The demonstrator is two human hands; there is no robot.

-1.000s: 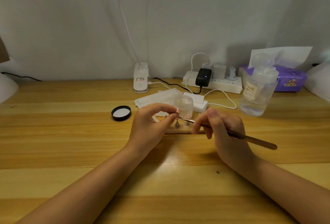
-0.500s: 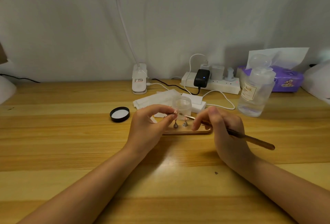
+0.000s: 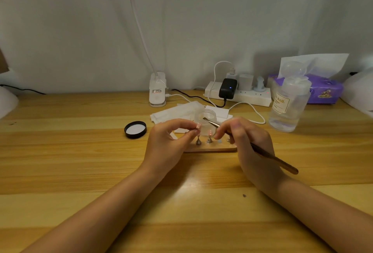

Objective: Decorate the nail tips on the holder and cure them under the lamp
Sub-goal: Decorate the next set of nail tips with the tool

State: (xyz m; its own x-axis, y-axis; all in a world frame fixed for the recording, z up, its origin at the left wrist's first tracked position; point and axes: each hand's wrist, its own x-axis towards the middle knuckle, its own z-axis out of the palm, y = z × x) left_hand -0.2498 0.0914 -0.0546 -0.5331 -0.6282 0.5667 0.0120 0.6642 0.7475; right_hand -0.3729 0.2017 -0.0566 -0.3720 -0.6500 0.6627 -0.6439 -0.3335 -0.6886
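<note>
A wooden nail-tip holder (image 3: 210, 148) lies on the desk with small metal stands on it. My left hand (image 3: 171, 143) pinches the leftmost stand's pink nail tip (image 3: 198, 126) between thumb and forefinger. Beside it a second tip (image 3: 209, 132) sits on its stand. My right hand (image 3: 248, 145) grips a brown-handled nail brush (image 3: 268, 155); the brush's flat tip points up-left over an open clear jar (image 3: 206, 117) behind the holder. A white lamp base (image 3: 157, 91) with a thin neck stands at the back of the desk.
The jar's black lid (image 3: 135, 129) lies left of my hands. White wipes (image 3: 177, 112) sit behind the jar. A power strip (image 3: 238, 92) with chargers and cables lines the wall. A clear pump bottle (image 3: 288, 101) and purple tissue pack (image 3: 323, 89) stand at right.
The brush tip has lifted from the nail tip in my left fingers and now points over the jar. My left hand keeps its pinch.
</note>
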